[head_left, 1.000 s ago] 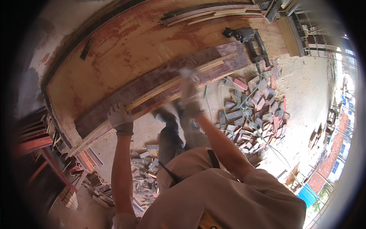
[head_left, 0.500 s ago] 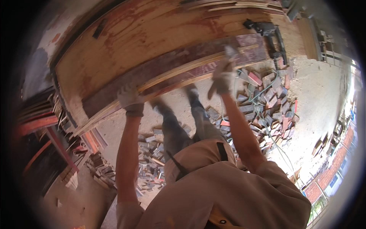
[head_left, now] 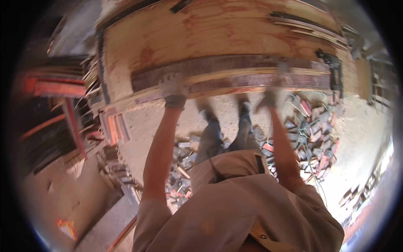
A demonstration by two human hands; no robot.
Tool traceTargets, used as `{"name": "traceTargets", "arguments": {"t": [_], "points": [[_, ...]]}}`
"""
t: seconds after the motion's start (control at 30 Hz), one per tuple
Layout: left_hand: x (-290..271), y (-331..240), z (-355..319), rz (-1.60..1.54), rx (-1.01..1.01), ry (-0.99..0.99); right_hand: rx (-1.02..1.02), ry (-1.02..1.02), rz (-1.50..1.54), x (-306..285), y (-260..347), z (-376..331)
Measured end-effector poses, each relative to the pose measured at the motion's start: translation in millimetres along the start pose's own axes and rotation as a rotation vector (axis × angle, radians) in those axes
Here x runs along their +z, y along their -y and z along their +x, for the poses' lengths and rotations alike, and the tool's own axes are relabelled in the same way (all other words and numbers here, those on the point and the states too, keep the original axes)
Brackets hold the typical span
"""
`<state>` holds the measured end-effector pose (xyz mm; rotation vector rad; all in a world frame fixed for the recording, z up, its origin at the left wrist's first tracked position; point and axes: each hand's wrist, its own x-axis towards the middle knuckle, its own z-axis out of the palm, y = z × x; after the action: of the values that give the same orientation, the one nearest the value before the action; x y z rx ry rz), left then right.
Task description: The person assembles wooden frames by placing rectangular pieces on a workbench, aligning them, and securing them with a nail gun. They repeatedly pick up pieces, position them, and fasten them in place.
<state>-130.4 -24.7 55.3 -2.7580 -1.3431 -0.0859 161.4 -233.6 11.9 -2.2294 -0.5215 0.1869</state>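
Observation:
My left hand (head_left: 173, 89), in a pale work glove, lies with fingers stretched out over the near edge of long dark-faced boards (head_left: 151, 74) on a wooden table. Thin pale wood strips (head_left: 222, 75) run lengthwise along these boards, passing beneath or beside my hands. Farther right, my gloved right hand (head_left: 272, 91) is closed and smeared by motion. It grips what looks like a hammer (head_left: 283, 68), with a greyish head above the fist and a handle end below it. Whether the head touches the wood cannot be made out.
The stained plywood tabletop (head_left: 159, 33) carries a black power tool (head_left: 333, 63) at right and stacked strips (head_left: 306, 29) at the far right. Wood offcuts (head_left: 310, 130) and a green cord (head_left: 310, 153) lie on the floor around my legs. Red-edged lumber (head_left: 58, 87) is piled at left.
The view has turned, so the table and boards now sit farther right and nearly level. Both hands remain at the boards' near edge; the right hand is still on the hammer.

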Motion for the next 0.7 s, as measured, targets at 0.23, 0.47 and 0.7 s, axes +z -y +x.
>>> {"name": "traceTargets", "arguments": {"t": [0.23, 0.47, 0.7], "points": [[2, 4, 3, -0.074, 0.006, 0.045, -0.451, 0.355, 0.128, 83, 79, -98], [13, 25, -8, -0.168, -0.034, -0.028, -0.025, -0.008, -0.123, -12, 11, 5], [17, 25, -9, -0.268, -0.004, -0.184, -0.213, 0.405, -0.332, 167, 101, -179]]}}
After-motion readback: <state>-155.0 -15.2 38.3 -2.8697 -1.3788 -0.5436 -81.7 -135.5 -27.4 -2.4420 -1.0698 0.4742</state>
